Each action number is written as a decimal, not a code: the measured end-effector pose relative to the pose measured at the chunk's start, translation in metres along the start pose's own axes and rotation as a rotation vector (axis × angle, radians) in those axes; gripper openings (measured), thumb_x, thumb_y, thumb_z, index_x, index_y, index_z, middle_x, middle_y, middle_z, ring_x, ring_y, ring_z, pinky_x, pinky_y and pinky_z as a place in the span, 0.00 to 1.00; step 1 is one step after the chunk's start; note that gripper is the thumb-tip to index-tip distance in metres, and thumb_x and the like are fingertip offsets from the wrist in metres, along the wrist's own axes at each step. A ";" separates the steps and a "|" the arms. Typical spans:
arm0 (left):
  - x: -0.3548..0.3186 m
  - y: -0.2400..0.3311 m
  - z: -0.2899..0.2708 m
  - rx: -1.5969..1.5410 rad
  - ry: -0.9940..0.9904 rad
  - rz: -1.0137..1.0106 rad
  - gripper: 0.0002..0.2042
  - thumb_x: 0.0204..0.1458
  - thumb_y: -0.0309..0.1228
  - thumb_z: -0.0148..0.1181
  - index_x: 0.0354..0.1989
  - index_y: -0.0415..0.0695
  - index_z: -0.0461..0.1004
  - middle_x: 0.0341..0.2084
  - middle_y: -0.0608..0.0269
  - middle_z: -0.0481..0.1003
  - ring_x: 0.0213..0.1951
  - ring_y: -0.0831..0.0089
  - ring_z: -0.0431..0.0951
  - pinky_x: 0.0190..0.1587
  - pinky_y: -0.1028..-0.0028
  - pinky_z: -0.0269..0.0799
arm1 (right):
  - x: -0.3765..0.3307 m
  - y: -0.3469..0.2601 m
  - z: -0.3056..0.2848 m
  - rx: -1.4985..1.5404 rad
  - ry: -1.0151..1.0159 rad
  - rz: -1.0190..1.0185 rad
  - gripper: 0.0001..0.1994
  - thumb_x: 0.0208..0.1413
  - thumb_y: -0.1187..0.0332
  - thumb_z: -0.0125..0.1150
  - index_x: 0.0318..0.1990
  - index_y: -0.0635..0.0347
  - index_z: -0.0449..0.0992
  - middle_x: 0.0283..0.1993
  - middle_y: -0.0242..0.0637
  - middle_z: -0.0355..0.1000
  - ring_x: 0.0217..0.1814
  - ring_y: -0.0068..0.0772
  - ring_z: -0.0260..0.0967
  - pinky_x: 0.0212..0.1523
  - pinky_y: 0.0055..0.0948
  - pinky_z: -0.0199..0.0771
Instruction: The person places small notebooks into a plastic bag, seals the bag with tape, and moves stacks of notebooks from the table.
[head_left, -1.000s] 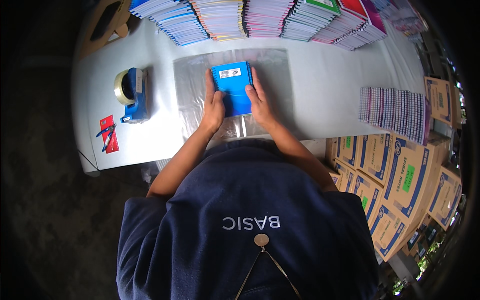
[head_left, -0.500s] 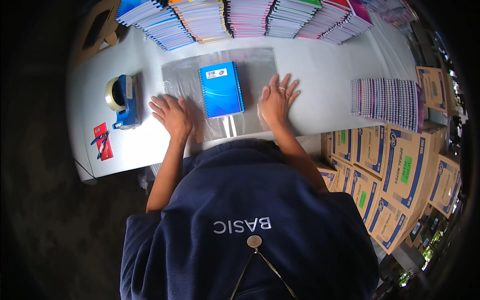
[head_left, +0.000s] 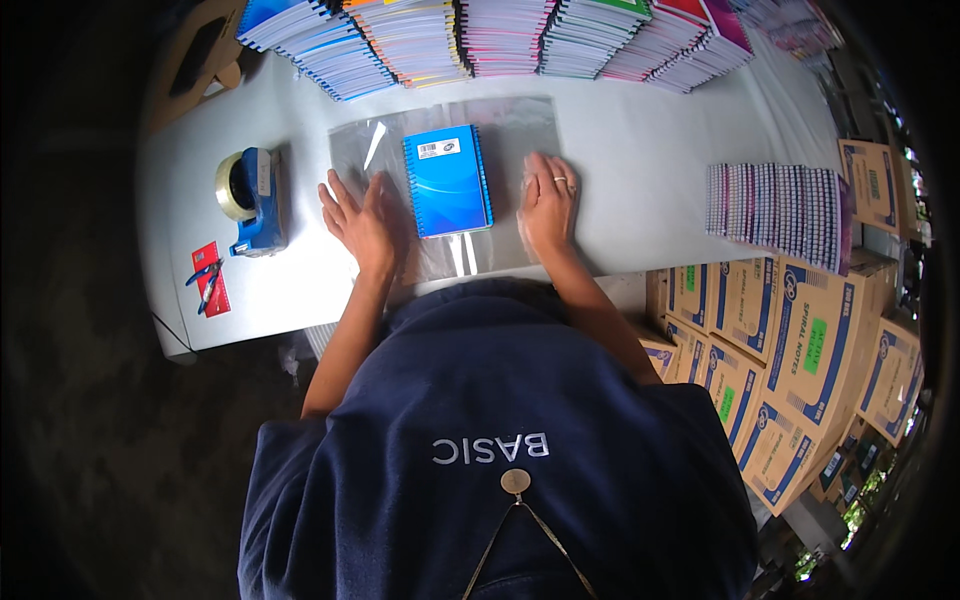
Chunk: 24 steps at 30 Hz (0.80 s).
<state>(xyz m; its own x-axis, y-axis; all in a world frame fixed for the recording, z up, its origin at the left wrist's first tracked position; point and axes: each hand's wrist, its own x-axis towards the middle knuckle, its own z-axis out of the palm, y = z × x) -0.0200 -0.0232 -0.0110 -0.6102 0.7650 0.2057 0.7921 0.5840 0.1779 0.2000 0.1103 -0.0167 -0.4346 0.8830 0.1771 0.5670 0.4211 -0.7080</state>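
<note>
Pressing flat on either side of a blue spiral notebook, both hands rest palm-down on a clear plastic sleeve spread over the white desk. The left hand has its fingers spread open and gripping nothing; the right hand, a ring on one finger, is likewise open and flat, holding nothing.

The notebook lies between the two hands, just beside each and apart from both. It sits right of the left fingers and left of the right fingers, and the left hand looks slightly nearer to its edge. Its long axis runs away from the person, roughly parallel to the fingers, with a slight tilt. The spiral binding runs along the side towards the right hand, and the end with the white label points away from the person, towards the row of stacked notebooks beyond the fingertips.

Well left of the left hand stand a blue tape dispenser and a small red card. Far right of the right hand lies a fanned row of notebooks, with cardboard boxes below it.
</note>
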 end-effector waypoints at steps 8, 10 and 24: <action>0.001 0.009 -0.053 -0.380 -0.223 -0.376 0.23 0.46 0.38 0.62 0.51 0.46 0.68 0.40 0.53 0.74 0.39 0.55 0.75 0.43 0.62 0.70 | 0.000 0.008 -0.003 -0.173 0.124 -0.152 0.16 0.57 0.72 0.49 0.54 0.63 0.69 0.56 0.47 0.67 0.61 0.48 0.62 0.62 0.44 0.55; -0.005 -0.010 -0.053 -0.342 -0.379 -0.373 0.14 0.47 0.37 0.63 0.39 0.43 0.73 0.24 0.62 0.76 0.28 0.60 0.77 0.34 0.65 0.71 | -0.006 -0.006 -0.008 0.124 0.144 -0.006 0.16 0.59 0.71 0.49 0.54 0.64 0.68 0.56 0.47 0.68 0.60 0.47 0.63 0.61 0.40 0.57; 0.002 -0.021 -0.109 -1.397 -0.945 -0.832 0.09 0.51 0.35 0.60 0.36 0.46 0.71 0.20 0.73 0.69 0.25 0.83 0.68 0.27 0.80 0.63 | -0.066 -0.066 -0.002 1.767 -0.991 1.474 0.27 0.64 0.54 0.40 0.55 0.76 0.62 0.54 0.54 0.67 0.57 0.45 0.67 0.49 0.36 0.76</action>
<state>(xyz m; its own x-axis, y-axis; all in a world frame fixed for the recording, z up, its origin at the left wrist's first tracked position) -0.0399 -0.0638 0.0904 -0.1865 0.6021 -0.7763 -0.5413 0.5964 0.5927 0.1927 0.0242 0.0200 -0.8159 -0.1864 -0.5473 0.0753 -0.9728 0.2189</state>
